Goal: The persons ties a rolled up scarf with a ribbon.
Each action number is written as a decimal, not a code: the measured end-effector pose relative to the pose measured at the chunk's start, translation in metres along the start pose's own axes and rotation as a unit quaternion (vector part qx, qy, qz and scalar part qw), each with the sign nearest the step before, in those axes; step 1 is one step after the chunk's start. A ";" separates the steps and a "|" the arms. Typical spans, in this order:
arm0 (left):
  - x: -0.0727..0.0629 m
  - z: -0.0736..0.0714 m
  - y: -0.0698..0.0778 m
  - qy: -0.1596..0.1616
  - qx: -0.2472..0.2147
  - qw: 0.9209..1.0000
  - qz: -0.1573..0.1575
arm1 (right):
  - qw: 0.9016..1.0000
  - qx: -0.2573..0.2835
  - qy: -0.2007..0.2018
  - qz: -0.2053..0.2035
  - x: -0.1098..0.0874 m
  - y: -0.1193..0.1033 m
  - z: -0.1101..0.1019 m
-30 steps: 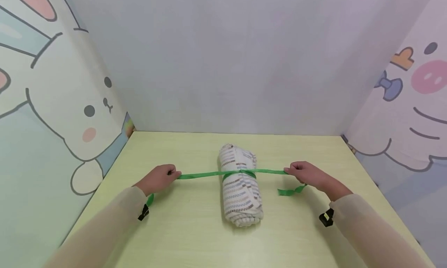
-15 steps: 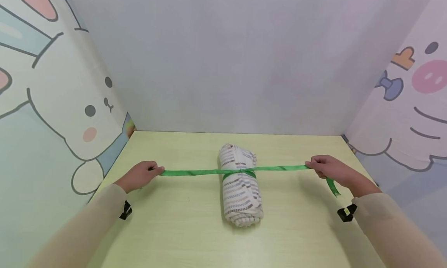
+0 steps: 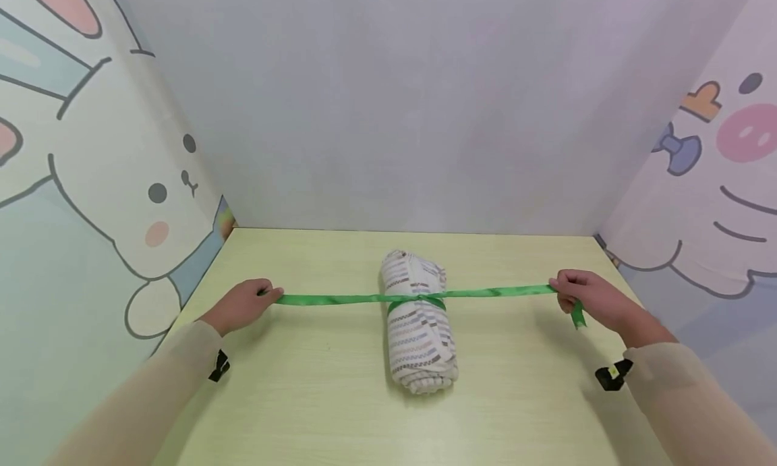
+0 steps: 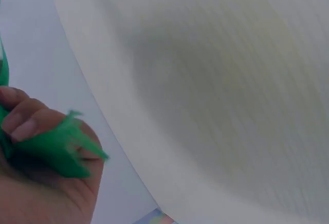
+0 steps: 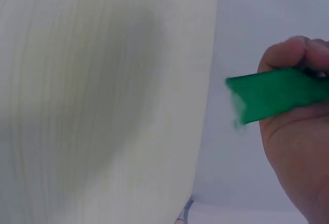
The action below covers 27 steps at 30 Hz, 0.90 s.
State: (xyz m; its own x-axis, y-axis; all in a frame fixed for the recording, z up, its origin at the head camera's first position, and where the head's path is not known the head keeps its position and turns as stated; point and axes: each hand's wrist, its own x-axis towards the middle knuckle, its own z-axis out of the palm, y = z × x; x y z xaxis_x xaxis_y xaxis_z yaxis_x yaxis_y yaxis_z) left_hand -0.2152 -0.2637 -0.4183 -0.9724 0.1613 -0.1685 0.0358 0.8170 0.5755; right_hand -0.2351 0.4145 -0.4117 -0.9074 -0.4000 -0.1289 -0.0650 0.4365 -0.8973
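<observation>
A rolled striped towel [image 3: 419, 348] lies lengthwise mid-table with a green ribbon [image 3: 340, 299] wrapped round its middle and crossed in a small knot on top. My left hand [image 3: 243, 304] grips one length of the ribbon, stretched straight out to the left. On the other side my right hand [image 3: 591, 297] pinches the opposite length, drawn out to the right. In the left wrist view a frayed ribbon end [image 4: 61, 147] pokes out of the left fist. The right wrist view shows the other cut ribbon end [image 5: 272, 94] sticking out past the curled fingers.
The pale yellow wooden table [image 3: 315, 405] ends at a plain light back wall [image 3: 413, 115]. Cartoon-printed side panels, a rabbit [image 3: 121, 169] at left and a pig [image 3: 728, 169] at right, rise beside it. Black wrist cameras hang under both sleeves.
Both hands have moved apart, left hand leftward and right hand rightward, drawing out longer straight ribbon lengths. The loose tail below the right hand is shorter. The towel has stayed in place.
</observation>
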 end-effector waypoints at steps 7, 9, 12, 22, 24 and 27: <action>-0.001 0.003 0.001 -0.008 0.008 1.000 -0.028 | 0.998 -0.048 0.020 0.031 0.001 0.012 0.007; -0.003 0.006 0.000 -0.019 0.027 0.999 -0.033 | 0.991 -0.123 0.031 0.050 0.001 0.016 0.011; -0.005 0.012 -0.003 -0.030 0.063 0.997 -0.032 | 0.970 -0.230 0.040 0.070 0.002 0.020 0.018; -0.010 0.023 -0.013 -0.035 0.114 0.993 -0.011 | 0.947 -0.308 0.025 0.085 0.003 0.028 0.029; -0.007 0.026 -0.014 -0.034 0.118 0.992 -0.007 | 0.946 -0.311 0.019 0.083 0.005 0.030 0.031; 0.000 0.032 -0.011 -0.035 0.129 0.991 -0.007 | 0.944 -0.320 0.008 0.077 0.008 0.032 0.037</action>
State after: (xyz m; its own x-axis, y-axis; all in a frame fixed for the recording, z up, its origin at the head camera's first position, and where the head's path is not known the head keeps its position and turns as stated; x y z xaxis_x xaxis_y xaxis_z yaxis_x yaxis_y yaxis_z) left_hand -0.2083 -0.2553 -0.4501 -0.9549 0.1797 -0.2362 0.0886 0.9321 0.3511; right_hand -0.2288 0.3953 -0.4568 -0.9325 -0.2814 -0.2265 -0.1637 0.8881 -0.4296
